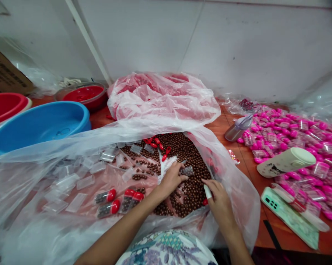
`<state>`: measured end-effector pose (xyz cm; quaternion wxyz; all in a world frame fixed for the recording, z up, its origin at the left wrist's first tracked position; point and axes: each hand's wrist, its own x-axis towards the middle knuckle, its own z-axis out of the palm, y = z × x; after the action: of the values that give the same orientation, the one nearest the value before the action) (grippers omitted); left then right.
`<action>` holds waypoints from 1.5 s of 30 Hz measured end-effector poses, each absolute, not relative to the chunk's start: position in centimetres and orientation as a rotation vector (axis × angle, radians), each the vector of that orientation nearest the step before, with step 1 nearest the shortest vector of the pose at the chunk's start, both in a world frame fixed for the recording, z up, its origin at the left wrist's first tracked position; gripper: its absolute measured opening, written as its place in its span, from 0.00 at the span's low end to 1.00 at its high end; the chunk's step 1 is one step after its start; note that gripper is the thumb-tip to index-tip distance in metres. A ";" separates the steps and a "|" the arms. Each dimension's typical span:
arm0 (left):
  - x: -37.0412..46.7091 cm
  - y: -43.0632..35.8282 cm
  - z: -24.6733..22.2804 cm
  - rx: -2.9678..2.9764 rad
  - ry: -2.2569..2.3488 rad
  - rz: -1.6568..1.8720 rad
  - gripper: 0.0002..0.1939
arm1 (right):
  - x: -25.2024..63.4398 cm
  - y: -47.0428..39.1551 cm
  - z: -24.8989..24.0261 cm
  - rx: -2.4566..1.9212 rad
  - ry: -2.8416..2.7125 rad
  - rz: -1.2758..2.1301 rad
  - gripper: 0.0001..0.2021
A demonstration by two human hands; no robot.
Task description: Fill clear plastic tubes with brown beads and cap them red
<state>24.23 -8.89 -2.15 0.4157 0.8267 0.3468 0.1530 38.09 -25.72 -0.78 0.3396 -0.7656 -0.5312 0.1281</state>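
Observation:
My left hand is closed on a small clear plastic container over the pile of brown beads. The container looks partly filled with beads. My right hand is at the right edge of the pile, fingers apart and a white covering on one of them; nothing shows in its grasp. A red cap lies just beside it. Several more red caps rest at the far side of the beads. To the left are empty clear containers and a few bead-filled bottles with red caps.
A plastic sheet surrounds the beads. Behind it sits a bulky bag of red items. Blue and red basins stand left. At right are a tumbler, cream bottle, phone and pink-capped containers.

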 end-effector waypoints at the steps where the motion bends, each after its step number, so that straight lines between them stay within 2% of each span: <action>1: 24.0 -9.0 -2.0 2.060 0.866 0.409 0.16 | 38.1 -25.9 -0.3 -2.025 -1.395 0.358 0.26; 5: 22.8 -9.5 -0.9 1.996 0.901 0.458 0.17 | 38.2 -27.0 1.1 -2.173 -1.539 0.472 0.16; 13: 20.2 -11.0 0.5 1.659 0.925 0.492 0.18 | 38.2 -28.3 0.1 -2.263 -1.803 0.358 0.31; 19: 19.2 -12.2 0.7 1.298 0.904 0.568 0.20 | 37.6 -28.0 -0.9 -2.248 -1.753 0.333 0.29; 24: 18.8 -12.5 0.9 1.270 0.889 0.638 0.20 | 37.6 -27.9 -0.7 -2.140 -1.691 0.349 0.30; 31: 18.9 -12.7 1.2 1.172 0.867 0.656 0.21 | 35.5 -26.3 0.7 -1.870 -1.329 0.366 0.14; 41: 18.5 -13.0 1.1 1.017 0.808 0.645 0.23 | 33.9 -22.9 0.7 -1.793 -0.875 0.690 0.17; 45: 18.5 -13.4 1.3 0.965 0.755 0.633 0.30 | 33.6 -21.5 1.2 -1.590 -0.605 0.957 0.20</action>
<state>18.46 -13.37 1.28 0.7716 0.4452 0.3482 0.2918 33.55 -21.46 1.15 0.5602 -0.6748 -0.2569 0.4061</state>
